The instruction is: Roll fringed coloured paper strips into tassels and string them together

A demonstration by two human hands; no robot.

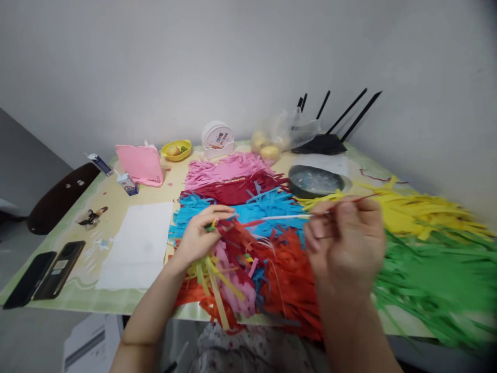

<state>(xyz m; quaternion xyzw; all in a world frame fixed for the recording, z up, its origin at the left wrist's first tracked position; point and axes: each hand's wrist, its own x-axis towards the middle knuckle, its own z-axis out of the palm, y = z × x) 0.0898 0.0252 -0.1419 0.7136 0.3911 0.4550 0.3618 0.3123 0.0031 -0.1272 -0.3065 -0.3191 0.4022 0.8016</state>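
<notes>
My left hand (200, 233) is closed in a pinch on a bunch of multicoloured strips (233, 274), yellow, pink, red and blue, that hangs down in front of me. My right hand (345, 238), blurred by motion, is closed on a thin strand (287, 217). This strand is white with red at its left end and runs level between both hands. A dark red tail pokes out past my right fingers. Beneath both hands lie piles of fringed strips: blue (252, 213), orange-red (291, 274), dark red (240, 190) and pink (233, 168).
Right of my right hand lie yellow (423, 207) and green (438, 274) fringed piles. A dark bowl (316, 181) and a black router (322, 144) stand behind. At left are white paper (135, 246), phones (60, 269), milk cartons (127, 184) and a pink tablet case (140, 163).
</notes>
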